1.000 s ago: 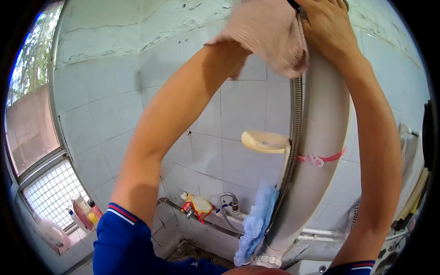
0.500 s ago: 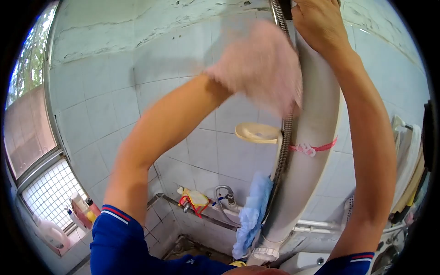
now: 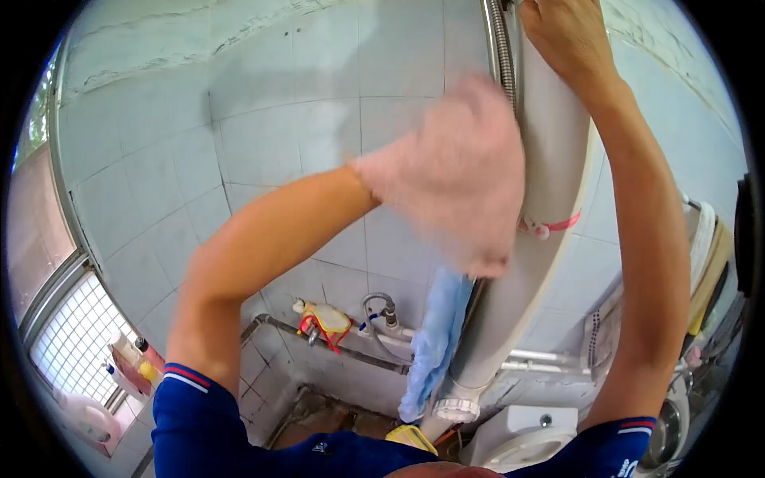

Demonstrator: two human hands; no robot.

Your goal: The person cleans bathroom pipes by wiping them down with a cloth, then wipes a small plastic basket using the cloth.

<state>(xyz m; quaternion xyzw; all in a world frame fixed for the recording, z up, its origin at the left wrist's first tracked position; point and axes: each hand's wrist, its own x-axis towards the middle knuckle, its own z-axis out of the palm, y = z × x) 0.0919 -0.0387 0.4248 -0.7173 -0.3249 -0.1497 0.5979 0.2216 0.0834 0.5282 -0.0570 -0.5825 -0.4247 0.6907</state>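
A pink cloth (image 3: 458, 175) covers my left hand, whose fingers are hidden beneath it. The cloth lies over the chrome shower rail and ribbed metal hose (image 3: 502, 56), and its edge is blurred by motion. Just to the right runs a thick white pipe (image 3: 550, 151) with a pink tie (image 3: 562, 225) around it. My right hand (image 3: 570, 36) is raised at the top edge, curled beside the upper end of the hose. What its fingers hold is cut off by the frame. Below the cloth hangs blue crinkled fabric or plastic (image 3: 438, 342).
A tap with a yellow-and-red cloth item (image 3: 327, 320) is on the low wall, beside a grey bent hose (image 3: 378, 307). A white toilet (image 3: 526, 434) stands lower right. Bottles (image 3: 131, 362) line the window ledge at left. Towels (image 3: 713, 263) hang at right.
My left hand and the pink cloth have moved down along the rail, now hiding the cream soap dish. My right hand stays high. The view has tilted downward, showing more of the toilet.
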